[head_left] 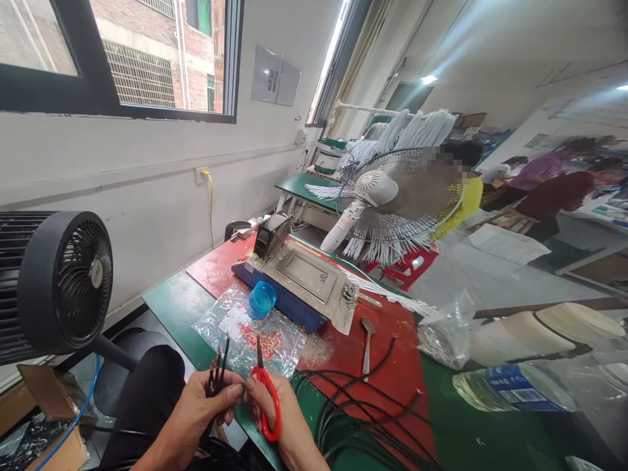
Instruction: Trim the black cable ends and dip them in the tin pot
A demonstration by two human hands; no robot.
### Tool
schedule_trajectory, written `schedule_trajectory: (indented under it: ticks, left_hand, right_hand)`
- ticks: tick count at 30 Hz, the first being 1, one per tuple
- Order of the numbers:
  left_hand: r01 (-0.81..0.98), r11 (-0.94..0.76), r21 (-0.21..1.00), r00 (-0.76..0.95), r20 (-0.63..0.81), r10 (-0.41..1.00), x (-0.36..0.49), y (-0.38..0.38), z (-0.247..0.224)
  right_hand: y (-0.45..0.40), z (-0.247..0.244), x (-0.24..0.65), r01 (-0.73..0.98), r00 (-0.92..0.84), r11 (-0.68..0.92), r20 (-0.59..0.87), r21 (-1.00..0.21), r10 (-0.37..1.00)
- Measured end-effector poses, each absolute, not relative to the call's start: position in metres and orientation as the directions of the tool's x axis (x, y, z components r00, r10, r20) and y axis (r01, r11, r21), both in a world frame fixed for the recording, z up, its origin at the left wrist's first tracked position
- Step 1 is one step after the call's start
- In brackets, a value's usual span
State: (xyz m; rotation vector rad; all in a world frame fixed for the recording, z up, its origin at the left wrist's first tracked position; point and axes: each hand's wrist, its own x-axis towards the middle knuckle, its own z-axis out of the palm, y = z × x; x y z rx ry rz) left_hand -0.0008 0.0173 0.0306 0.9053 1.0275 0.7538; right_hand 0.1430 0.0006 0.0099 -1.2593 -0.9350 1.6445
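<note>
My left hand [196, 402] is closed round a small bunch of black cables [225, 358], whose ends stick up and show thin copper-coloured strands. In my right hand [292, 422] are red-handled scissors [277, 409], blades pointing up and away from me. The fingertips of both hands nearly meet; whatever is pinched between them is too small to make out. Just beyond lies a clear plastic bag [289, 356] with small red and yellow bits [267, 341] on it. More black cables [338, 409] curve over the table to the right of my right hand.
A blue cup [261, 301] stands by a blue-and-grey machine [304, 278]. A spoon [367, 347] lies on the red mat [402, 366]. A black fan [73, 281] stands left, a white fan [375, 190] beyond the table. Clear bottle [515, 387] at right; people sit farther back.
</note>
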Motion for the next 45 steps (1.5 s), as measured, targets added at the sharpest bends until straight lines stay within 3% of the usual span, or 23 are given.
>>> schedule_trajectory:
  ticks: [5,7,11,14,22,30,34,45]
  left_hand:
    - [-0.112,0.425,0.898,0.336,-0.368,0.867,0.000,0.015,0.028]
    - [-0.133,0.412,0.901,0.368,-0.341,0.865,0.000,0.014,0.028]
    - [-0.204,0.453,0.868,0.443,-0.331,0.833,-0.001,0.013,0.028]
    - [-0.254,0.506,0.824,0.481,-0.346,0.805,-0.001,0.013,0.026]
    - [-0.262,0.493,0.829,0.487,-0.328,0.810,0.000,0.014,0.024]
    - [-0.218,0.482,0.848,0.505,-0.325,0.800,-0.002,0.015,0.025]
    - [-0.213,0.495,0.843,0.507,-0.338,0.793,-0.004,0.015,0.023]
    - [-0.270,0.450,0.851,0.534,-0.256,0.805,-0.005,0.014,0.013]
  right_hand:
    - [-0.006,0.011,0.140,-0.117,-0.063,-0.272,-0.266,-0.955,0.962]
    - [-0.008,0.014,0.139,-0.169,-0.093,-0.288,-0.276,-0.943,0.957]
    - [-0.010,0.017,0.134,-0.440,-0.221,-0.445,-0.385,-0.780,0.896]
    - [-0.011,0.018,0.133,-0.529,-0.249,-0.509,-0.449,-0.679,0.858]
    - [-0.005,0.024,0.140,-0.447,-0.314,-0.505,-0.399,-0.739,0.862]
    - [-0.004,0.026,0.139,-0.402,-0.231,-0.518,-0.464,-0.755,0.855]
    - [-0.001,0.028,0.140,-0.325,-0.302,-0.553,-0.470,-0.767,0.829]
    - [-0.011,0.019,0.132,-0.535,-0.286,-0.512,-0.427,-0.672,0.858]
